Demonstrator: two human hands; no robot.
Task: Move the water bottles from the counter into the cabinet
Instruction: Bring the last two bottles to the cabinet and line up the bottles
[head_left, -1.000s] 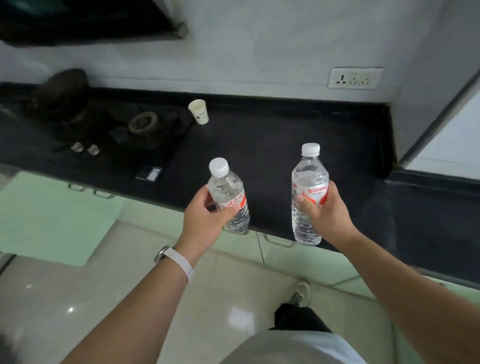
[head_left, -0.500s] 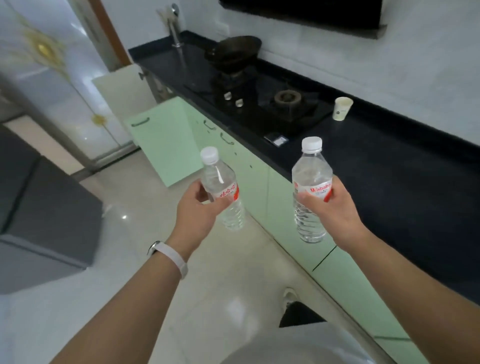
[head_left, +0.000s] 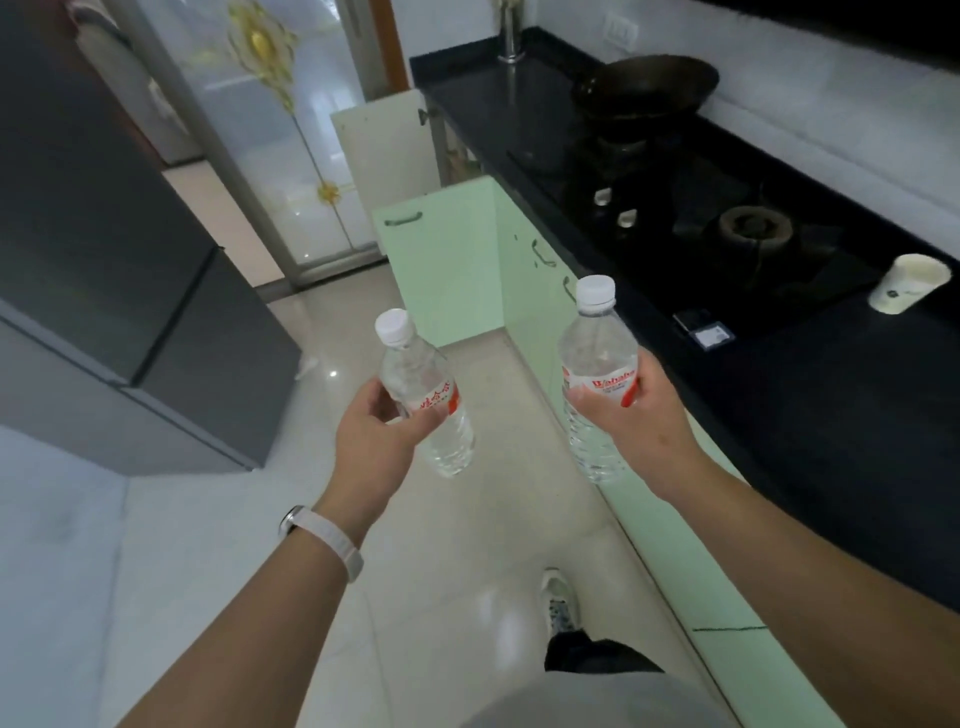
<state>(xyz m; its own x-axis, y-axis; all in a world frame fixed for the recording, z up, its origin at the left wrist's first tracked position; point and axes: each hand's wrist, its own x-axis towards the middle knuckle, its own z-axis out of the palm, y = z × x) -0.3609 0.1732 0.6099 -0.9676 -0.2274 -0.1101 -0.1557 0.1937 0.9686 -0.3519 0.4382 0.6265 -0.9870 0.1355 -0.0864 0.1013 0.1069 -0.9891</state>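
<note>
- Clamped around the labelled middle of 1 water bottle (head_left: 425, 400), the left hand (head_left: 375, 441) held it tilted, cap away from the body, above the floor tiles (head_left: 218, 519).
- Wrapped around the second water bottle (head_left: 597, 384), the right hand (head_left: 636, 421) kept it nearly upright beside the black counter (head_left: 857, 395).
- Ahead, 1 green cabinet door (head_left: 441, 260) stood open below the stove (head_left: 727, 234); a paper cup (head_left: 910, 283) sat on the counter.
</note>
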